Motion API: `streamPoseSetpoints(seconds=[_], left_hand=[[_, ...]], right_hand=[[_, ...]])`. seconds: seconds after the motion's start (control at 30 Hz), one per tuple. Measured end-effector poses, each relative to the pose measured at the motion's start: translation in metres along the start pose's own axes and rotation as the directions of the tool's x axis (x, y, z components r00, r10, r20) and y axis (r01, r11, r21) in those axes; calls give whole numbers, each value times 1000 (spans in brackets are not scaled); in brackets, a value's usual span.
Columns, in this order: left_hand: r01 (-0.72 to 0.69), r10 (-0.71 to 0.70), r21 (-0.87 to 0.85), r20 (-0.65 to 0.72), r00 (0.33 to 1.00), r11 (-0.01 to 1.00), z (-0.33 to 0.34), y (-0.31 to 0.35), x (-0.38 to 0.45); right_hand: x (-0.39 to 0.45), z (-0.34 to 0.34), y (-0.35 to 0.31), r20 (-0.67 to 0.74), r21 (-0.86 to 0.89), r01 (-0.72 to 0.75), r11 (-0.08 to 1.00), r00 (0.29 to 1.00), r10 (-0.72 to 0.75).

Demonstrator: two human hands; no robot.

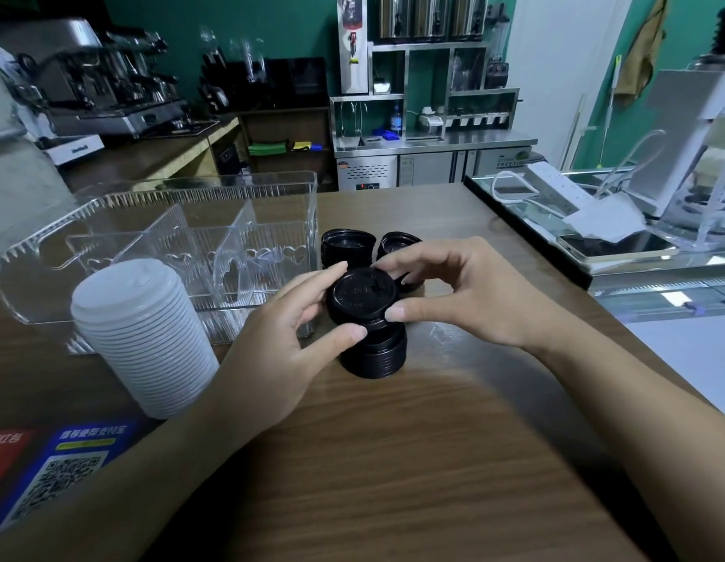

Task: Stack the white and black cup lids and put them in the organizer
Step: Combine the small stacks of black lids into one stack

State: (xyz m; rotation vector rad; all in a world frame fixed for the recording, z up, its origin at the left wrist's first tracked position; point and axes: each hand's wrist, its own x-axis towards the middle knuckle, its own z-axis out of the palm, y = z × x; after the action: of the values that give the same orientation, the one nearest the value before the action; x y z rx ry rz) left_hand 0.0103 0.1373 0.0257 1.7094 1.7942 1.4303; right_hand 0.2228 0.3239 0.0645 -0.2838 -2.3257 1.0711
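Note:
A small bunch of black lids (360,294) is held tilted just above a black lid stack (375,352) on the wooden counter. My left hand (279,342) grips the bunch from the left, thumb on its lower rim. From the right, my right hand (470,294) pinches it with thumb and fingers. Two more piles of black lids (346,246) (399,245) sit behind. A tall stack of white lids (145,338) stands at the left. The clear organizer (182,221), with dividers, holds no lids I can see.
Red and blue QR-code stickers (56,472) lie at the counter's near left. A glass display case (636,253) with a phone, a power strip and a white machine borders the right side. An espresso machine (109,75) stands at the back left.

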Motion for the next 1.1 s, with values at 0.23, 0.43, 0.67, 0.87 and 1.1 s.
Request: streamPoseSetpoints(seconds=[0.23,0.43,0.67,0.87,1.1], left_hand=[[90,-88,-32,69,994,995,1,0,-1],[87,-85,-10,108,991,996,1,-3,-1],[97,-103,73,82,991,993,4,-7,-2],[117,-124,105,68,990,988,9,-10,-3],[159,-162,51,78,984,986,12,-10,-4]], right_hand=[[0,2,3,54,4,-21,1000,998,21],[0,-1,6,153,80,-48,996,988,35],[0,3,13,234,66,-51,997,972,34],[1,4,22,265,6,-74,997,962,70],[0,4,25,303,56,-103,993,950,81]])
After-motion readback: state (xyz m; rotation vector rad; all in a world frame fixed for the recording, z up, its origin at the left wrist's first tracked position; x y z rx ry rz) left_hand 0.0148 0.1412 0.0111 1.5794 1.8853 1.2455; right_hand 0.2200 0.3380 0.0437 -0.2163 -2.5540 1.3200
